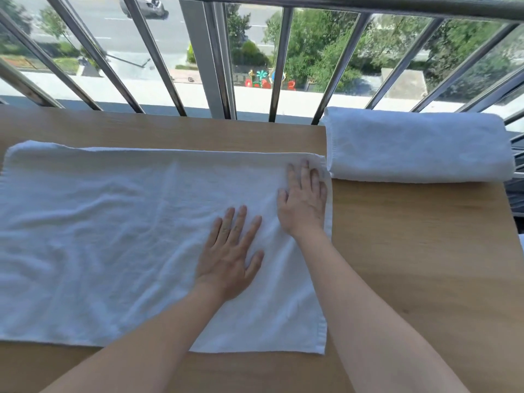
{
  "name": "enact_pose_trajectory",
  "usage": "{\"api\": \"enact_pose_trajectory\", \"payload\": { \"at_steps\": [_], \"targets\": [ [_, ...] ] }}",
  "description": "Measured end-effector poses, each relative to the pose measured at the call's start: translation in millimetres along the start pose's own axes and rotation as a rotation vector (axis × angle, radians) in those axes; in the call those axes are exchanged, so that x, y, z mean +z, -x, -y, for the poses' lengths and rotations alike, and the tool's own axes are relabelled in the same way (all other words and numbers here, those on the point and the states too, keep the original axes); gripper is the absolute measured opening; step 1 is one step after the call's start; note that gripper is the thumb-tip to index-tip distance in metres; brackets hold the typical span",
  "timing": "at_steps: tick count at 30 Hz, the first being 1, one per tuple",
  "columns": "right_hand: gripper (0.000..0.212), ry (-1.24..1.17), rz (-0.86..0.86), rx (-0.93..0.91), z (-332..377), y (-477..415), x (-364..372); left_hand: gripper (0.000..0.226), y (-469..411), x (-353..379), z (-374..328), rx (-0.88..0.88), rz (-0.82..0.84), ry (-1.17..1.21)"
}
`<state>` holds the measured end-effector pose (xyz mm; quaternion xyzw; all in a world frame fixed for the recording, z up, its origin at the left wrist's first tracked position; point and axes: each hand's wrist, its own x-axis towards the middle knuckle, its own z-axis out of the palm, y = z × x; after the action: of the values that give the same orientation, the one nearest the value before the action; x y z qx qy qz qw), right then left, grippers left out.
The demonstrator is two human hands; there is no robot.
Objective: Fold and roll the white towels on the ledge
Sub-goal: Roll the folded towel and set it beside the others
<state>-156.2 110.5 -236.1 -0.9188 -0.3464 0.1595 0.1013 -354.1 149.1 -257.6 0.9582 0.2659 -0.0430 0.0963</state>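
Observation:
A white towel [113, 236] lies spread flat and wrinkled across the wooden ledge [411, 251], covering its left and middle. My left hand [229, 253] presses palm down on the towel's right half, fingers straight. My right hand [304, 199] lies flat near the towel's far right corner, fingers straight and pointing away from me. A second white towel [416, 146] sits rolled at the back right of the ledge, just beyond the spread towel's corner.
A metal railing [278, 63] with slanted bars runs along the far edge of the ledge, with a street and trees far below. Bare wood shows to the right of the spread towel and along the near edge.

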Motion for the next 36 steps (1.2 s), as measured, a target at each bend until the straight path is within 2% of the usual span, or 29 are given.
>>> {"api": "enact_pose_trajectory", "payload": {
  "at_steps": [4,8,14,20,23,27,30,33,36],
  "targets": [
    [0.061,0.008,0.026,-0.007,2.4,-0.6,1.0,0.068,5.0,3.1,0.6,-0.020,-0.007,0.018],
    [0.062,-0.050,-0.024,-0.029,13.3,47.6,20.8,0.067,13.2,3.9,3.8,-0.009,-0.008,0.029],
    [0.061,0.041,-0.081,-0.018,-12.9,100.9,38.1,0.067,17.7,3.3,1.7,0.041,0.004,0.054],
    [0.062,0.034,-0.103,-0.018,-23.2,93.1,31.2,0.064,12.1,-4.3,-3.3,0.019,-0.016,0.186],
    [0.063,-0.003,-0.129,-0.024,-10.0,95.4,32.5,0.064,2.1,-9.0,15.8,-0.022,-0.055,0.148],
    [0.058,-0.033,-0.149,-0.147,19.1,87.3,34.1,0.069,-12.0,-9.0,34.5,-0.070,-0.029,0.104],
    [0.056,-0.032,-0.089,-0.243,36.8,68.9,36.1,0.071,-12.6,-3.1,34.1,-0.105,-0.028,0.057],
    [0.059,0.075,0.002,-0.315,29.6,46.0,37.0,0.072,-12.6,-1.9,35.1,-0.098,-0.037,0.057],
    [0.062,0.140,-0.004,-0.237,-4.8,19.9,26.8,0.073,-14.6,-4.6,36.2,-0.089,-0.038,0.049]
  ]
}}
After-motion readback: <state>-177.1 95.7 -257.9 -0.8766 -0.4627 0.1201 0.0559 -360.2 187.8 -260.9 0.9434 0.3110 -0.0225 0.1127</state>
